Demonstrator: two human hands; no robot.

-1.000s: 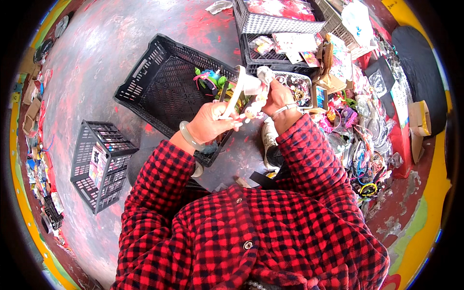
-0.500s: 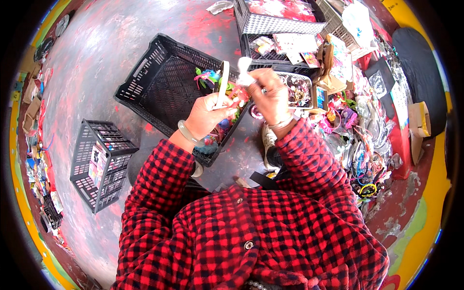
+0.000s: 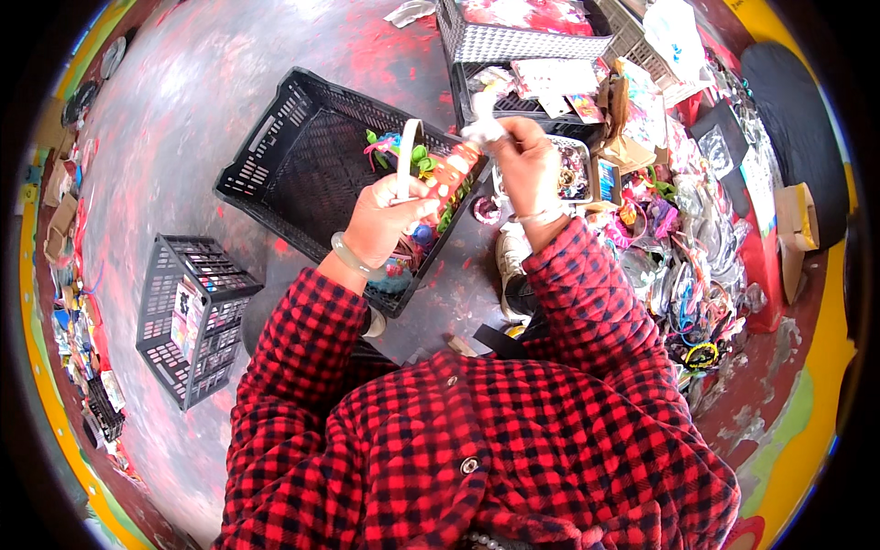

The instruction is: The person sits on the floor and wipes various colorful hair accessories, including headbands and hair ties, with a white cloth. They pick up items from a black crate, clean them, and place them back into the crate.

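Note:
My left hand [image 3: 380, 225] is closed around a cream curved band, probably a headband [image 3: 409, 158], whose narrow loop rises above the fingers. A red strip with white dots [image 3: 456, 170] runs from this hand toward my right hand [image 3: 529, 170]. At the strip's far end my right fingers pinch a white, soft-looking piece [image 3: 483, 119]. Whether the strip is fixed to the headband is hidden by the left fingers. Below both hands is a black plastic crate [image 3: 266, 156], with colourful small pieces [image 3: 422, 165] along its right side.
A smaller black crate [image 3: 206, 284] stands on the floor at left. Beyond my right hand are a tray of small trinkets [image 3: 573, 165], stacked crates [image 3: 527, 43] and cardboard boxes [image 3: 632, 151]. A heap of plastic-wrapped goods [image 3: 683, 275] lies at right.
My right hand has moved slightly right, carrying the white piece. The red dotted strip now shows longer and straighter between the hands. The left hand has shifted a little left with the headband.

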